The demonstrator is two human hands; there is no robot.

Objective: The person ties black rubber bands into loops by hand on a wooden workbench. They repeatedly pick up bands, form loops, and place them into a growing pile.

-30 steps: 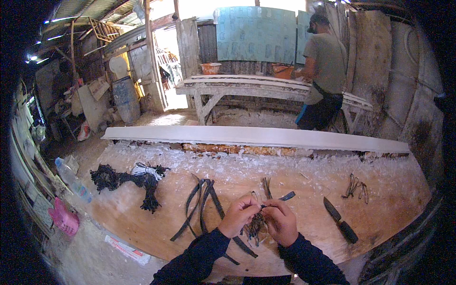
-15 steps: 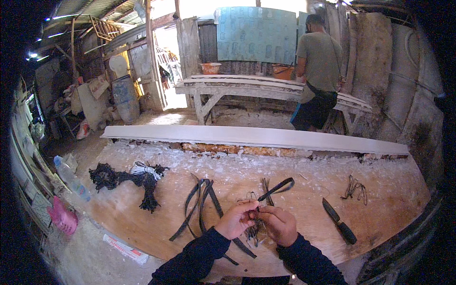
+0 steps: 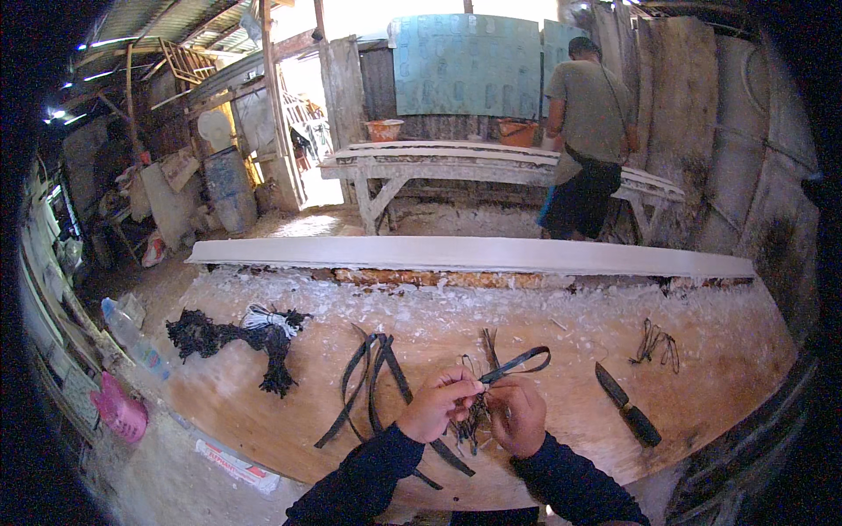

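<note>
My left hand (image 3: 438,403) and my right hand (image 3: 517,415) meet over the wooden workbench (image 3: 263,421), both pinching a small bundle of dark thin strips (image 3: 469,419). A black strap (image 3: 519,361) loops up and to the right from between my fingers. Several long black straps (image 3: 368,381) lie on the bench just left of my left hand. A dark-handled knife (image 3: 627,403) lies to the right of my right hand, apart from it.
A black tasselled bundle tied with white cord (image 3: 246,333) lies at the left. A small tangle of thin dark strips (image 3: 656,342) sits at the far right. A white plank (image 3: 474,256) runs along the bench's far edge. A person (image 3: 588,131) stands at a farther white table (image 3: 456,158).
The black strap loop has risen and swung out to the right of my hands. The person in the background has stood up straighter and shifted slightly left.
</note>
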